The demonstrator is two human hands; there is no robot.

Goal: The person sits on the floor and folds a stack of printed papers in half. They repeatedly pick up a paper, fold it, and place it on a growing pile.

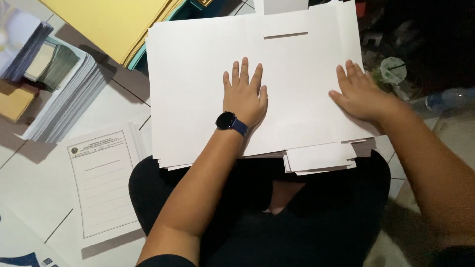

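White card sheets (198, 89), stacked on your lap: your left hand (243, 96) and right hand (361, 94) press flat on top, each grip open, fingers spread.

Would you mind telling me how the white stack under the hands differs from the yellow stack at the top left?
The white stack rests on the person's lap, while the yellow stack lies beyond it by the tiled floor. Both hands press flat on the white stack, the left hand near its middle and the right hand at its right edge; nothing touches the yellow stack. The white sheets show cut tabs; the yellow look plain. Both are flat piles of sheets.
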